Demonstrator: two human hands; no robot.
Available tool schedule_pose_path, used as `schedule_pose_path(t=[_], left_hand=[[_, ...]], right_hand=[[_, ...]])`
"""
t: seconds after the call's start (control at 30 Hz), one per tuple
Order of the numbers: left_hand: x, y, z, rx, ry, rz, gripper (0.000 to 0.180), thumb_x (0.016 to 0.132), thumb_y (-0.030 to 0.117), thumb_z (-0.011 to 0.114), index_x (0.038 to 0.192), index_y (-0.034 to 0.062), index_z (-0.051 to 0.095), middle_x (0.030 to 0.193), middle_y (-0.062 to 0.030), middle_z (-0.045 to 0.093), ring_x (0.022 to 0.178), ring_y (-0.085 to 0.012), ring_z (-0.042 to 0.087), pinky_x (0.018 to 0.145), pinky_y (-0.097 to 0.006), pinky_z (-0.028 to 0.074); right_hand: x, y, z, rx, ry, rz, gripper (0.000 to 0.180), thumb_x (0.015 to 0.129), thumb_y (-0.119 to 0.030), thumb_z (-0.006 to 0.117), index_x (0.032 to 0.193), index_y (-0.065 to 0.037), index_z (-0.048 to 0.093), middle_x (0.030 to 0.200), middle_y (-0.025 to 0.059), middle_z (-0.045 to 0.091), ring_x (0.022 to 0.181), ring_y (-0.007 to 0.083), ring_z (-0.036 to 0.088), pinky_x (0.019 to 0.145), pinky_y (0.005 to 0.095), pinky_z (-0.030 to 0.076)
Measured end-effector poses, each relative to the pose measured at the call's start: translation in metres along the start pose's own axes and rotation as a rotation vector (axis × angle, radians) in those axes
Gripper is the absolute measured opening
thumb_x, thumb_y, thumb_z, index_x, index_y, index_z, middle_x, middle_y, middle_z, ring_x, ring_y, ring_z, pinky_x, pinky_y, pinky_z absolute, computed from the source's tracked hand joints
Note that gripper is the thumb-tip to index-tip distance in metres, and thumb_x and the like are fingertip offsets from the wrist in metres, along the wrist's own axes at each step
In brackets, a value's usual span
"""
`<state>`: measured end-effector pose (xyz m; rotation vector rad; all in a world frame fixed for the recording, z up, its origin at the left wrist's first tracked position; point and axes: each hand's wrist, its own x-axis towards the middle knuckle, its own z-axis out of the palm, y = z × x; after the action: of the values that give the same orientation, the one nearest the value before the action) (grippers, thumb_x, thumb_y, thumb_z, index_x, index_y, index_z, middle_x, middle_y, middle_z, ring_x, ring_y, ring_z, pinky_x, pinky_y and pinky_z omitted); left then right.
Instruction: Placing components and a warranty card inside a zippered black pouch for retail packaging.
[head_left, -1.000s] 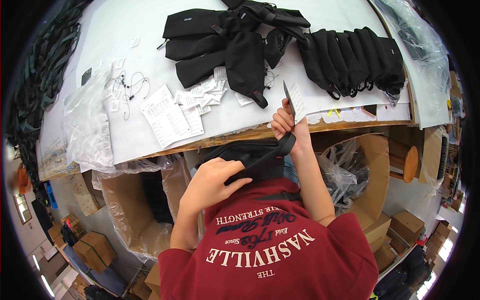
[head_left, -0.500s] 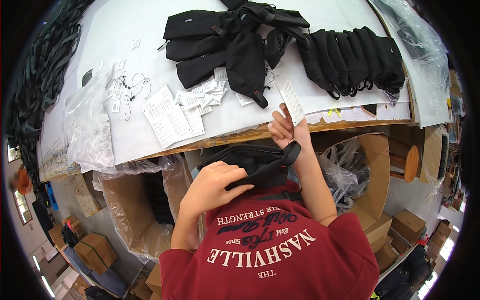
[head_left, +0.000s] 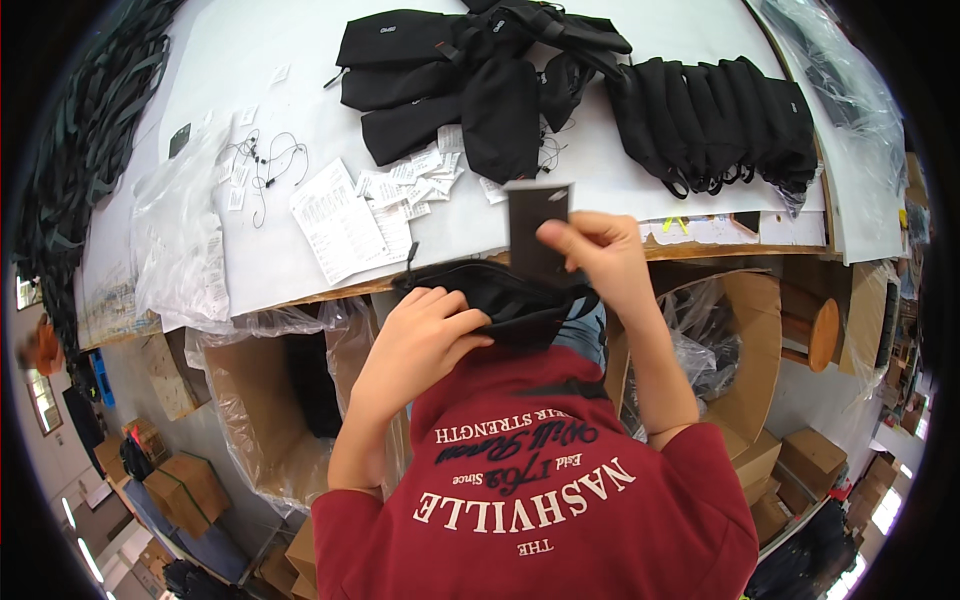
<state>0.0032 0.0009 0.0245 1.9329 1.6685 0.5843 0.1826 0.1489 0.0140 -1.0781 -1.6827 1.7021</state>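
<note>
A black zippered pouch lies across my lap at the table's edge, its zipped side toward the table. My left hand grips the left part of it, with the fingers partly hidden against the fabric. Between thumb and fingers, my right hand pinches a black card upright over the pouch's right part. The card's lower end overlaps the pouch; I cannot tell whether it reaches inside. Beyond it, several black pouches lie piled on the white table.
Printed white sheets and small white labels lie on the table, left of the card. Farther left are black cords and clear plastic. A row of black pouches sits right. Open cartons stand below.
My right hand has turned the card from its white printed side to its black side and brought it over the pouch. My left hand stays on the pouch.
</note>
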Motion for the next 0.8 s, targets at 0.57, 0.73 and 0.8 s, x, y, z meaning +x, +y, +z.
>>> schedule_pose_path(t=[0.57, 0.73, 0.8], left_hand=[[0.011, -0.03, 0.026, -0.117, -0.161, 0.007, 0.018, 0.079, 0.02, 0.068, 0.085, 0.0048, 0.061, 0.093, -0.0074, 0.061, 0.09, -0.0259, 0.055, 0.091, -0.035, 0.041], [0.044, -0.079, 0.029, -0.187, 0.483, -0.168, 0.02, 0.081, 0.018, 0.066, 0.095, 0.0054, 0.06, 0.097, -0.0105, 0.06, 0.097, -0.0283, 0.053, 0.088, -0.037, 0.039], [0.053, -0.104, 0.024, 0.046, 0.584, -0.22, 0.022, 0.08, 0.018, 0.067, 0.097, 0.0059, 0.06, 0.098, -0.0107, 0.06, 0.1, -0.0276, 0.052, 0.09, -0.038, 0.037]], right_hand=[[-0.014, 0.028, 0.009, -0.763, -0.557, -0.189, 0.034, 0.082, -0.043, 0.063, 0.081, -0.009, 0.069, 0.067, 0.0098, 0.063, 0.064, 0.0281, 0.061, 0.06, 0.0376, 0.046], [-0.021, 0.037, 0.002, -0.627, -0.471, -0.089, 0.036, 0.076, -0.041, 0.071, 0.08, -0.007, 0.063, 0.066, 0.0108, 0.061, 0.06, 0.0262, 0.06, 0.057, 0.0341, 0.044], [-0.021, 0.031, 0.002, -0.645, -0.531, 0.068, 0.035, 0.077, -0.04, 0.071, 0.077, -0.006, 0.06, 0.067, 0.0103, 0.062, 0.064, 0.0294, 0.061, 0.059, 0.0369, 0.045]])
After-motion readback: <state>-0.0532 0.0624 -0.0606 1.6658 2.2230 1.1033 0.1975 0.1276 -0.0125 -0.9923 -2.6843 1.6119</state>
